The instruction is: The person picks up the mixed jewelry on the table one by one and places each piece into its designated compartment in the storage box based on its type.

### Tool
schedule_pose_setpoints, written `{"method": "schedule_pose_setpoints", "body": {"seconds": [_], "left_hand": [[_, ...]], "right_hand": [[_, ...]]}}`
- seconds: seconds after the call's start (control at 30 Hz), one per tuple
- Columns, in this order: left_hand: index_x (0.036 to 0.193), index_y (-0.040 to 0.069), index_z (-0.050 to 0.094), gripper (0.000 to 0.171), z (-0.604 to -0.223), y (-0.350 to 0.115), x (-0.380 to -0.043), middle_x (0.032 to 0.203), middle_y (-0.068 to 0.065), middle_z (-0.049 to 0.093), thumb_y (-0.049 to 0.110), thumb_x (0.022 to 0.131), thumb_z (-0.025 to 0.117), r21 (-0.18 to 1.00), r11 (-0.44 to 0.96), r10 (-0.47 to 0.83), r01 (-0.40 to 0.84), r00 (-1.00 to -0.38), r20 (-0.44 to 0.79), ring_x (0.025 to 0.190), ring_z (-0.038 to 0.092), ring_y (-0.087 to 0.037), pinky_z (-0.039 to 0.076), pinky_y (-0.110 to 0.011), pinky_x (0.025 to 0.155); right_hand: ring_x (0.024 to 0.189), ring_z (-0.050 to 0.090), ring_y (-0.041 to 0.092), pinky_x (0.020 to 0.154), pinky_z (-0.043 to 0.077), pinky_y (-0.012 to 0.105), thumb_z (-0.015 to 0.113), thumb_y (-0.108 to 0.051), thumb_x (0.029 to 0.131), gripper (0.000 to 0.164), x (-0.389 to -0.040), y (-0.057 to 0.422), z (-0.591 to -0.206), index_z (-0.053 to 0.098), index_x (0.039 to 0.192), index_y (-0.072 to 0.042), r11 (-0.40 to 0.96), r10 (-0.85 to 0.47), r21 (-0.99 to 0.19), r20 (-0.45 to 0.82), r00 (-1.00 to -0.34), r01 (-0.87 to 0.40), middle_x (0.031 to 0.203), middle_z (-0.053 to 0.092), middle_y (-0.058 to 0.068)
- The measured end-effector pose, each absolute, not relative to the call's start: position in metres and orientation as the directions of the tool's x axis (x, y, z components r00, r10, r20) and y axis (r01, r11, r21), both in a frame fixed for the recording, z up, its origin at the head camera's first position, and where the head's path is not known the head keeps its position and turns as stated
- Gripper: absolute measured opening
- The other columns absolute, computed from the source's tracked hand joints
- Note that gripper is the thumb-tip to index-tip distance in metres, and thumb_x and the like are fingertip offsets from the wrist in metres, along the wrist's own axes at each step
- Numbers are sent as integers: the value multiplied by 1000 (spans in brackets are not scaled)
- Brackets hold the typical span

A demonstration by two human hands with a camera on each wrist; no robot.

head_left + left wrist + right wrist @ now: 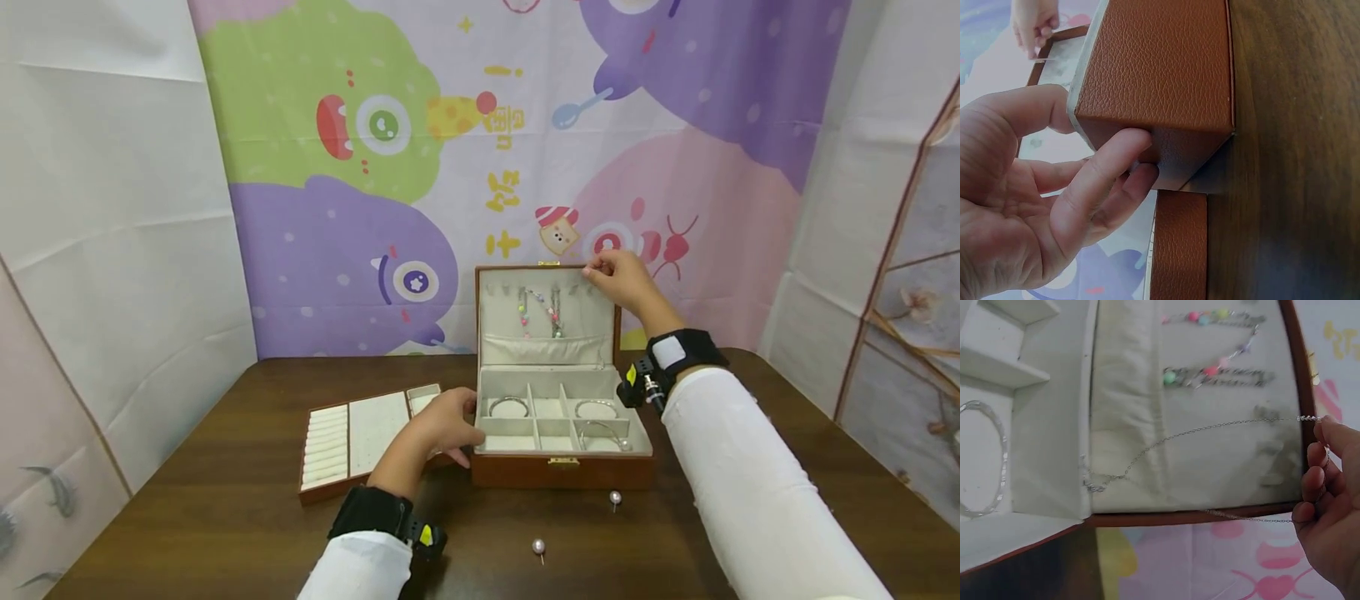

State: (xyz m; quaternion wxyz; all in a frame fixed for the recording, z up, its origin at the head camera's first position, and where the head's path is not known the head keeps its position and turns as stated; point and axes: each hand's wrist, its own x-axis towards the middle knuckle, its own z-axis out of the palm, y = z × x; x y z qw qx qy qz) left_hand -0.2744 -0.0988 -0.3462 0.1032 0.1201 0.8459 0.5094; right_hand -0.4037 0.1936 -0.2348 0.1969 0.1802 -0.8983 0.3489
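A brown jewelry box (525,472) stands with its lid (618,329) raised. My left hand (446,421) grips the box's left wall, thumb at the pale rim and fingers on the outer side, as the left wrist view shows. Up by the lid's top right corner, my right hand (624,282) pinches a thin silver chain necklace (1210,427), which droops in front of the lining. A colorful beaded chain (1210,370) hangs from hooks inside the lid, above a gathered fabric pocket (547,348). Silver bangles lie in the compartments, one bangle (1003,450) close to the right wrist camera.
Left of the box lies a brown tray (378,429) with ring rolls (326,446) and flat sections, partly behind my left arm. Two pearl-headed pins, one pin (615,497) nearer the box and another pin (538,546) farther forward, lie on the dark wooden table (247,500).
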Motion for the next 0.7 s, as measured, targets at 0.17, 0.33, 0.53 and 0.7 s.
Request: {"method": "schedule_pose_setpoints", "body": {"seconds": [0.17,0.33,0.53,0.7], "left_hand": [[124,-10,51,52,-344,-99,-273,119,-25,55,-11,74,64,877,468,298,107,-953,-43,70,67,-28,57,-39,48],[125,-11,50,53,-342,-99,-272,122,-26,54,-10,74,65,868,481,304,122,-952,-34,72,67,-29,57,-39,48],[126,-10,50,54,-342,-98,-273,125,-28,52,-9,74,65,865,488,304,113,-952,-47,70,67,-28,57,-39,48],[129,-10,48,58,-344,-97,-273,125,-29,52,-10,73,65,863,492,302,117,-952,-43,67,67,-25,56,-39,47]], "right_hand": [[74,48,23,62,41,32,62,-18,97,24,-406,198,-243,67,102,5,719,-124,-574,450,-884,-393,80,54,11],[84,54,29,69,47,38,64,-19,96,26,-406,193,-245,70,103,5,751,-77,-560,451,-889,-349,92,62,18],[93,58,32,79,51,45,66,-21,94,27,-405,184,-246,72,103,4,795,-18,-537,441,-897,-280,102,67,20],[86,59,32,73,50,44,70,-22,91,24,-409,181,-249,74,93,2,837,50,-497,483,-874,-227,93,69,17]]}}
